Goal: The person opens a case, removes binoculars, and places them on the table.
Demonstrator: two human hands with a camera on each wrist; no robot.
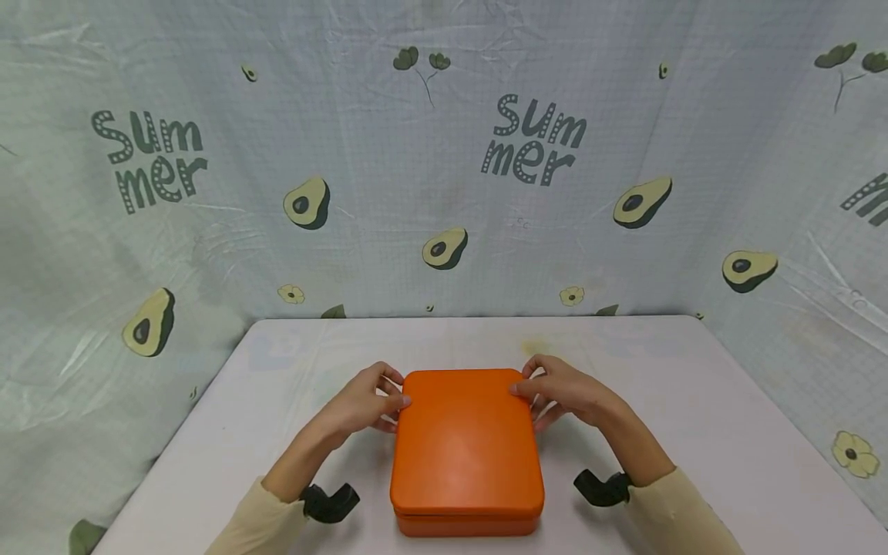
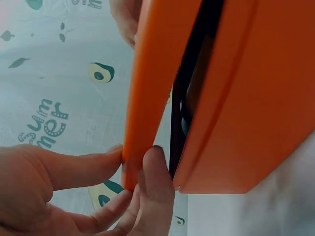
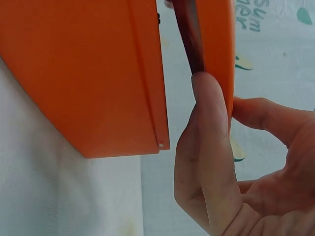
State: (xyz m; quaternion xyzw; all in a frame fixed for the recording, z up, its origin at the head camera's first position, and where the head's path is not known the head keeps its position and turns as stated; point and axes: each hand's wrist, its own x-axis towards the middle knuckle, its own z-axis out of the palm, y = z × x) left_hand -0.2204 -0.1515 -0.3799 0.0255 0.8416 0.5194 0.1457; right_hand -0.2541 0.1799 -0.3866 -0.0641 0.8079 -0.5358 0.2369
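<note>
An orange box with an orange lid (image 1: pixel 466 443) lies in front of me in the head view. My left hand (image 1: pixel 361 399) pinches the lid near its far left corner, thumb on top and fingers underneath. At the far right corner my right hand (image 1: pixel 570 391) grips the lid the same way. Both wrist views show the lid raised off the box body (image 2: pixel 256 113), leaving a gap. Through that gap in the left wrist view a dark inside shows, with contents too hidden to tell. A small round rivet-like spot (image 3: pixel 161 145) marks the body's corner.
The box rests on a white table (image 1: pixel 305 347) with rounded far corners. Behind and beside it hangs a pale sheet (image 1: pixel 375 154) printed with avocados and lettering. Black wrist mounts (image 1: pixel 330 503) stick out inward from both sleeves.
</note>
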